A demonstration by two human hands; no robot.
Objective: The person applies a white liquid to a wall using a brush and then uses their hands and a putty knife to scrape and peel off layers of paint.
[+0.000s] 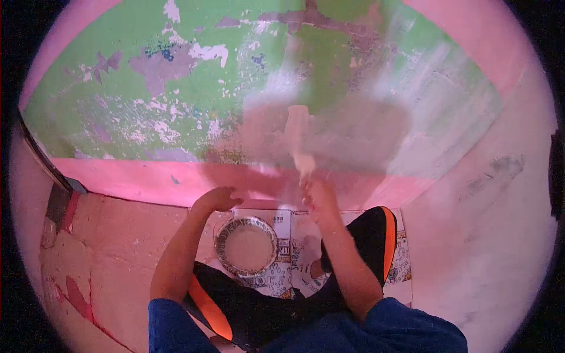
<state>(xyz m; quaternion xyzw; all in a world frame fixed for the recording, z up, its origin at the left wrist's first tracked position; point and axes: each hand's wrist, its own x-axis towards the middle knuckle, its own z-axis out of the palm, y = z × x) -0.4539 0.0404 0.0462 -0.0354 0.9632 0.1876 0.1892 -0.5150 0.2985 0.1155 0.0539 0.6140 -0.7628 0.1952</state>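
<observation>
My right hand is closed around the handle of a pale paintbrush, slightly smeared by motion. The wide bristle end points up over the lower part of the green, patchy wall. My left hand holds nothing; its fingers curve loosely, with a gap between thumb and fingertips. It hovers near the foot of the wall, above and left of a round basin. Pale, milky liquid fills the basin, which stands on the floor between my crossed legs.
A pink band runs along the wall's base. Printed sheets lie beneath the basin and my legs. On the right rises a pale, stained side wall. A dark strip edges the left corner. Reddish floor extends left.
</observation>
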